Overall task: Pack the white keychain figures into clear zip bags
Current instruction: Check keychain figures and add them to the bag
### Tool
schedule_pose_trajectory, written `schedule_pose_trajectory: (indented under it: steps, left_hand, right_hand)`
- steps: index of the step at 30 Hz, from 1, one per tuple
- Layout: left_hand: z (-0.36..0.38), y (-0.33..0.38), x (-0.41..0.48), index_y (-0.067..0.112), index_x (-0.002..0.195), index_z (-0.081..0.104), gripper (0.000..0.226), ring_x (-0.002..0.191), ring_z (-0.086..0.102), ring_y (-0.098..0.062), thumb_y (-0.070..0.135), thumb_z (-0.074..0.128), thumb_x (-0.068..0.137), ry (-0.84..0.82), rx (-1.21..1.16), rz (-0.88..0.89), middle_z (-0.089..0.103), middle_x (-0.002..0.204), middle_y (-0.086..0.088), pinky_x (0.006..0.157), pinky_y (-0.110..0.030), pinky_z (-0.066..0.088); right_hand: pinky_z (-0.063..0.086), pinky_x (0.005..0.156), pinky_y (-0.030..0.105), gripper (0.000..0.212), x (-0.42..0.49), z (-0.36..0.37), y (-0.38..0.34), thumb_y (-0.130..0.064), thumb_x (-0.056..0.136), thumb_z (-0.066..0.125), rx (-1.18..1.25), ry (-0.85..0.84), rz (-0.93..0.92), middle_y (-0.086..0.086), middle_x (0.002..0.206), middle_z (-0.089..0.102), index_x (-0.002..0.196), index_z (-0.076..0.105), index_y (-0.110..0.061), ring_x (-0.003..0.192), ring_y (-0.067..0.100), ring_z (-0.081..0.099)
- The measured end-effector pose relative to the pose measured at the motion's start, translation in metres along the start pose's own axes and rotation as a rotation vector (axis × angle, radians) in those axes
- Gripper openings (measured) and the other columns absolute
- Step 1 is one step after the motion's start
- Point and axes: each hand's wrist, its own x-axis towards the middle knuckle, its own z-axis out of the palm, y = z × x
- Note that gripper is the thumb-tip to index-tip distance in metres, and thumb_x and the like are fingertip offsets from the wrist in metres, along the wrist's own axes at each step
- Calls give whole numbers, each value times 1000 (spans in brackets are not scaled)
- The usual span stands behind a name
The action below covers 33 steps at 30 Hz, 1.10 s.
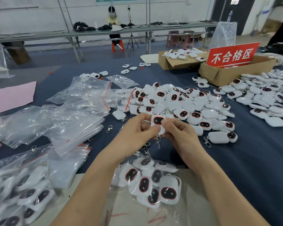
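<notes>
- Head view: both hands meet above the dark blue tabletop (260,160), holding one white keychain figure (157,122) between them.
- Left hand (138,129) has its fingers curled and pinches the figure's left side, with the thumb on its lower front.
- Right hand (178,132) pinches the right side, its thumb tip on the edge of the dark, red-rimmed face.
- A metal clasp (158,141) hangs from the figure's lower end, between the wrists.
- Just below the hands lies a clear zip bag (147,181) holding several figures.
- A pile of loose figures (186,105) lies just beyond the hands, and a second heap (268,95) sits to the right.
- Empty zip bags (75,115) with red strips are spread on the left; filled bags (23,190) lie at lower left.
- Two cardboard boxes (219,74) stand at the far right, one with a red sign (232,54).
</notes>
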Motion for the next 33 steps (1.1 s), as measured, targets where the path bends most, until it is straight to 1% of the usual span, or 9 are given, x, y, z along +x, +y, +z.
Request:
schedule_pose_trajectory:
  steps: [3,6,10,14,18,21,26,30,33]
  left_hand:
    - [0,-4,2,25,109,64,27,80,72,-16,36,72,87,15,29,-11,78,85,-1,95,-49,55]
    - [2,-7,1,37,102,61,12,68,63,-4,36,69,94,159,273,57,69,72,16,70,-26,49]
    - [9,-4,-4,43,112,57,15,88,58,-1,48,55,98,206,637,243,62,91,16,76,-29,49]
    - [6,-5,1,38,132,59,34,100,56,1,38,62,98,34,488,204,54,110,10,89,-21,46]
    - [7,-6,2,36,136,53,39,93,53,5,27,64,99,97,398,200,51,108,7,82,-5,40]
    - [5,-4,4,46,141,46,46,94,51,9,26,60,101,92,397,247,46,105,10,82,0,37]
    - [9,-5,3,46,127,50,44,83,52,14,15,62,98,144,396,276,46,92,15,73,0,37]
    - [12,-5,3,63,96,42,53,69,52,4,15,63,94,182,404,264,53,76,20,64,-8,40]
    - [13,-5,3,61,92,42,50,70,55,2,15,62,93,207,390,266,55,77,10,63,-7,41]
  right_hand:
    - [50,88,35,38,-1,1,-2,-45,74,80,-11,-2,-7,13,93,72,98,78,-15,81,21,61]
    - [56,81,23,31,-4,5,-3,-42,81,74,-24,-45,-25,8,106,76,104,78,-23,96,18,70]
    - [52,89,17,28,-10,11,-4,-46,93,65,-147,-113,-58,-2,116,74,113,74,-30,113,13,68]
    - [54,89,22,27,-11,10,-8,-29,104,51,60,-135,-44,10,117,73,111,75,-21,113,22,68]
    - [55,90,24,34,-10,13,-10,-15,108,39,133,-132,-28,7,124,71,131,60,-27,119,21,66]
    - [53,91,21,38,-13,16,-14,-10,104,46,111,-191,-67,6,126,70,138,54,-27,122,20,64]
    - [54,82,18,50,-18,23,-21,-2,102,50,-93,-85,-141,3,101,77,113,71,-46,104,17,72]
    - [55,75,17,51,-18,25,-18,2,102,45,-179,-18,-168,-1,78,74,110,71,-41,86,11,73]
    - [61,83,37,45,-18,28,-19,-2,104,43,-201,15,-200,13,69,61,113,73,-35,79,24,69]
